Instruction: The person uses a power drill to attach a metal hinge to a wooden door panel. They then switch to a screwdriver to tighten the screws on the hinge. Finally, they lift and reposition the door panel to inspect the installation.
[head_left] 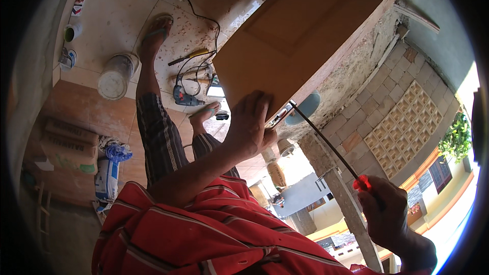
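A brown wooden door (290,35) stretches from the middle to the upper right. Set in its narrow edge is a small metal lock plate (279,116). My left hand (248,128) grips the door's edge beside the plate, fingers over the face and thumb by the metal. At the lower right, my right hand (384,206) is closed round the red handle of a long screwdriver (328,142). Its dark shaft slants up to the left, and the tip meets the upper end of the plate. Whether a screw sits under the tip cannot be made out.
A corded drill (186,97) and a yellow-handled tool (189,57) lie on the tiled floor by my feet, among wood shavings. Their left has a white bucket (117,77). Sacks (69,145) lie farther left. A rough wall ledge (351,66) runs beyond the door.
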Available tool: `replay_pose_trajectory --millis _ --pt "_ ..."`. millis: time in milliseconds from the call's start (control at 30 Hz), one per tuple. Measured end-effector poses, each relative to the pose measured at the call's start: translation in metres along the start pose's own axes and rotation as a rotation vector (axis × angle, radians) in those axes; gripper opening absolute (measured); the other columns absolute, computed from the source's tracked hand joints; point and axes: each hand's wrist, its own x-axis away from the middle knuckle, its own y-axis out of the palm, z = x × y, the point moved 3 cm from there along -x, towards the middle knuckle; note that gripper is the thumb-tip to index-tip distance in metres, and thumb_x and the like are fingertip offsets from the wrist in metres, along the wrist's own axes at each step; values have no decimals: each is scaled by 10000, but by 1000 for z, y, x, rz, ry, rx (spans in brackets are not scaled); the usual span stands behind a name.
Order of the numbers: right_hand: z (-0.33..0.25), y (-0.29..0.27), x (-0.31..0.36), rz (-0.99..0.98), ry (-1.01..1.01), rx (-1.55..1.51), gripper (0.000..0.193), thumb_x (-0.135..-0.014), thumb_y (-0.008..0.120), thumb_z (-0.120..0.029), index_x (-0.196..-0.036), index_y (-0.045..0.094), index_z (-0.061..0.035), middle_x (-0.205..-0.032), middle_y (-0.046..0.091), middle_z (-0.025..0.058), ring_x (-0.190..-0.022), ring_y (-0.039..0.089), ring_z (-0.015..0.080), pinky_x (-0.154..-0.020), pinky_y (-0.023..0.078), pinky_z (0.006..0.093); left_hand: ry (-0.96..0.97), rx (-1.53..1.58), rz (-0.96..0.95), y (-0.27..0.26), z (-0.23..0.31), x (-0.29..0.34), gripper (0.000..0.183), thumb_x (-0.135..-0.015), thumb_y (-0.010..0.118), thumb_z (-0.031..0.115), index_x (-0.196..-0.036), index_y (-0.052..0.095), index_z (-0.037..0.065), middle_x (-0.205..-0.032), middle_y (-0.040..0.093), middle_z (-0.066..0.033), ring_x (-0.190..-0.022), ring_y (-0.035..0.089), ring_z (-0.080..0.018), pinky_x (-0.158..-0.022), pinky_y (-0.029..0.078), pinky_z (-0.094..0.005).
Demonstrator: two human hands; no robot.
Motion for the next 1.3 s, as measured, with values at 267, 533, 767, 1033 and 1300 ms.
replay_pose_trajectory --millis 267,533,767,1033,1300 --pt "12 3 10 -58 499 -432 242 -986 687 -182 -1098 738 27 -788 696 45 -680 592 77 -614 473 282 47 -65 18 3 0 4 890 -789 805 169 -1522 340 -30 -1438 445 -293 -1315 458 -481 -1118 378 -556" --pt "30 21 23 88 26 -263 180 -981 700 -125 -1075 717 28 -752 682 126 -642 656 177 -607 499 335 307 -134 114 -9 19 0 869 -885 790 224 -1568 320 -35 -1456 465 -310 -1292 520 -492 -1078 445 -540" --pt "83 56 57 355 -139 -207 234 -926 739 -78 -1146 707 -3 -920 735 167 -778 739 324 -696 572 387 321 -451 10 -14 41 -4 803 -910 726 235 -1582 359 -7 -1423 540 -261 -1127 650 -387 -915 543 -473" --pt "88 80 51 426 -276 -155 311 -887 773 -88 -1183 708 -21 -985 742 183 -839 745 369 -711 593 421 406 -480 115 -7 36 0 714 -924 704 191 -1563 430 33 -1373 590 -256 -970 724 -375 -795 624 -445" --pt "93 82 43 409 -308 -93 332 -877 778 -94 -1187 692 -13 -924 714 167 -785 722 368 -677 581 436 342 -477 94 -5 39 1 675 -936 697 191 -1543 440 46 -1368 601 -257 -1005 727 -394 -826 628 -441"
